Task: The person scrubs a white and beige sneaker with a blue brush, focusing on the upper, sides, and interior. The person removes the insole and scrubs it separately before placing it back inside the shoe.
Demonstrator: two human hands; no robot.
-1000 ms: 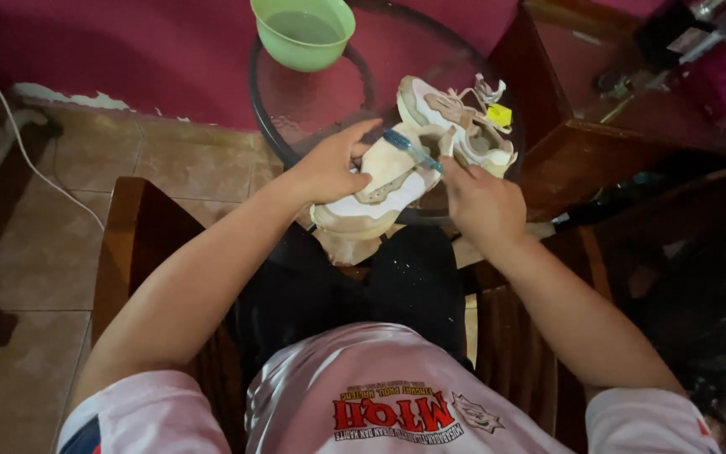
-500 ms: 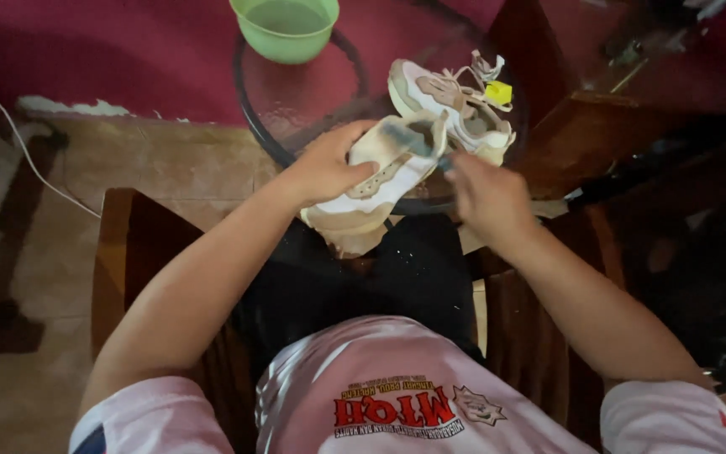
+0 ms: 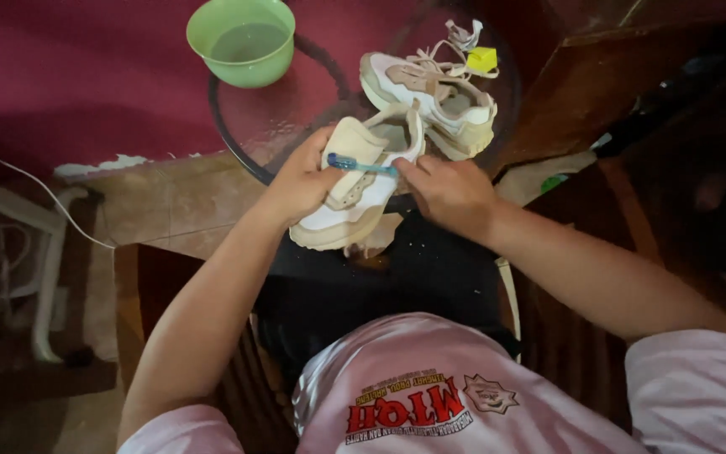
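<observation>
My left hand [image 3: 302,181] grips a cream and white sneaker [image 3: 355,189] by its side and holds it tilted above my lap. A blue toothbrush [image 3: 361,165] lies across the sneaker's upper, with my right hand [image 3: 447,192] closed on its handle end and its head near my left thumb. The second sneaker [image 3: 430,88] of the pair rests on the round glass table [image 3: 291,118] just beyond, its laces loose.
A green bowl [image 3: 241,38] with water stands at the table's far left. A small yellow block [image 3: 481,59] sits by the second sneaker. Dark wooden furniture [image 3: 598,92] fills the right. White cables and a stand [image 3: 35,252] are on the floor at left.
The toothbrush now lies flat across the sneaker's upper, and my right hand has shifted left toward it. The view has shifted slightly.
</observation>
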